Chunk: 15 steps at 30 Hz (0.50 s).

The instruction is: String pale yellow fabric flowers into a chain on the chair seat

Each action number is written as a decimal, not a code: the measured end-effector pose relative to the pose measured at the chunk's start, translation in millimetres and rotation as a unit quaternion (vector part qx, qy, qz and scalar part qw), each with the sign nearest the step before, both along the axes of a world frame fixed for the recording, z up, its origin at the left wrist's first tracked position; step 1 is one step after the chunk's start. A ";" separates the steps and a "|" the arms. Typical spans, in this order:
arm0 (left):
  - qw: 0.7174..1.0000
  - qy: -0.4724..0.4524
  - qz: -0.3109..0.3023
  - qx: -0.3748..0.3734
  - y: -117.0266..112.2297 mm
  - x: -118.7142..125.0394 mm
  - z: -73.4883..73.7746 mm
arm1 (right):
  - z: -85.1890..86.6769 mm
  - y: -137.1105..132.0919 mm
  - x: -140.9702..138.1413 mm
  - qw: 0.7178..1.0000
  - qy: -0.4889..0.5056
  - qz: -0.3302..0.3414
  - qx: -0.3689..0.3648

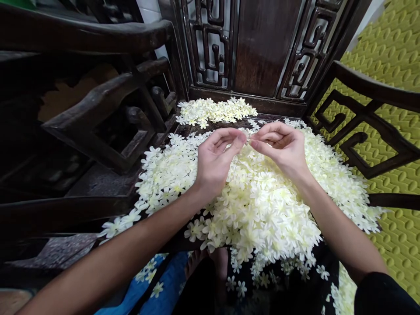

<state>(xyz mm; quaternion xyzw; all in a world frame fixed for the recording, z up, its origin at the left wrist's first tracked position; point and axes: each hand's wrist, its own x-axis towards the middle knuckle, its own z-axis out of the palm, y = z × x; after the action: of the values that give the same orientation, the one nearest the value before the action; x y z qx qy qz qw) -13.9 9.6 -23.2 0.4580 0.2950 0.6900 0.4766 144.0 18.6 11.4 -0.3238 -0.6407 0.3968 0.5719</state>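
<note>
A big heap of small cream-white fabric flowers (262, 205) covers the seat of a dark wooden chair (262, 52). Above the heap my left hand (216, 159) and my right hand (282, 146) meet fingertip to fingertip. Both pinch one small flower piece (248, 136) between thumb and fingers; most of it is hidden by the fingertips. A separate, smaller pile of flowers (215, 110) lies at the back of the seat, just beyond my hands.
Dark carved armrests stand left (108, 113) and right (364, 127) of the seat. A yellow-green textured mat (393, 175) lies on the right. Blue cloth (164, 284) and bare feet (210, 262) show below, with several flowers scattered there.
</note>
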 end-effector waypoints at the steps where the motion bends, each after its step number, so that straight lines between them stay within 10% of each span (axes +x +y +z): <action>1: 1.000 -0.007 -0.007 -0.002 -0.5 0.4 -0.8 | -0.2 -0.6 -0.4 1.000 -0.007 0.006 0.005; 15: 0.999 -0.027 0.006 -0.032 -2.5 2.0 0.6 | 1.3 -0.8 2.0 0.995 0.029 0.069 -0.072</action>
<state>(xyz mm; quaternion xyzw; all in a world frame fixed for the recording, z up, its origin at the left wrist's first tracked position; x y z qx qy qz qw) -11.9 7.1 -22.6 0.4218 0.3065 0.6957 0.4942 146.0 17.8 12.7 -0.3079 -0.6146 0.4892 0.5367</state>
